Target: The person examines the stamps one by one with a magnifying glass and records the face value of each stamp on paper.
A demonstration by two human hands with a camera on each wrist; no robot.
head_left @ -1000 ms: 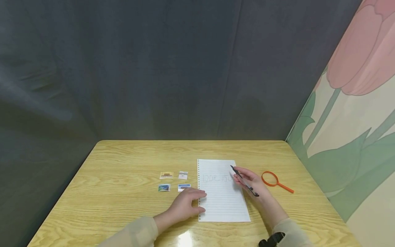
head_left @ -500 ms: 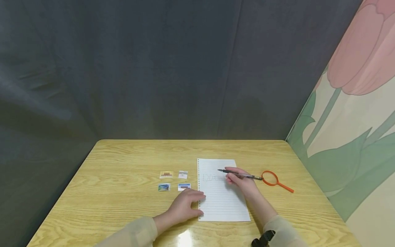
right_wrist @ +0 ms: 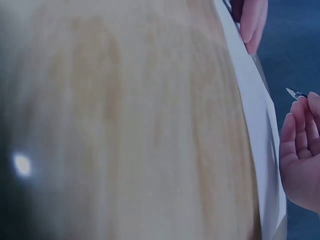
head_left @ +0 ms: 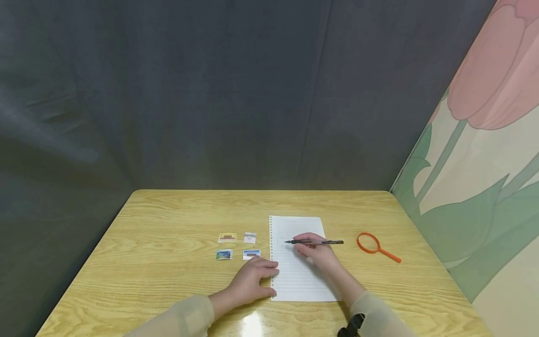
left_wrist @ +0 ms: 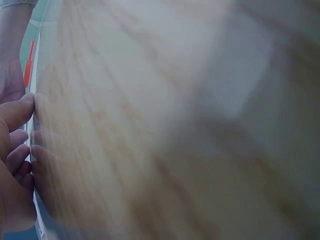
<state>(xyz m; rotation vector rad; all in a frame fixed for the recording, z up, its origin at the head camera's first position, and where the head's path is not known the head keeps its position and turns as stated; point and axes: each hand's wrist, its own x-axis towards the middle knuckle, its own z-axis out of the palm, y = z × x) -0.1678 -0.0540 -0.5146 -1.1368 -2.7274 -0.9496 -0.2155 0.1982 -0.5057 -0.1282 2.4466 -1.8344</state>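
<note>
A white lined sheet of paper (head_left: pixel 303 285) with a punched left edge lies on the table, faint pen writing on its upper half. My right hand (head_left: pixel 316 252) pinches a dark pen (head_left: pixel 330 242) over the sheet, its tip pointing left near the writing. The right wrist view shows the pen's tip (right_wrist: pixel 291 93) just beyond the curled fingers. My left hand (head_left: pixel 252 280) rests at the sheet's left edge, fingers relaxed and thumb apart. Left of the sheet lie several small stamp-like pictures, among them a yellow one (head_left: pixel 227 238) and a green-blue one (head_left: pixel 224 254).
An orange magnifying glass (head_left: pixel 390 255) lies right of the paper. The wooden table (head_left: pixel 168 262) meets a dark curtain (head_left: pixel 219 103) at the back and a flower-painted wall (head_left: pixel 484 196) on the right. A black band (head_left: pixel 352 326) sits at the right wrist.
My right hand has moved left across the paper with the pen, which has turned from slanting to nearly level. The left hand stays nearly still.
</note>
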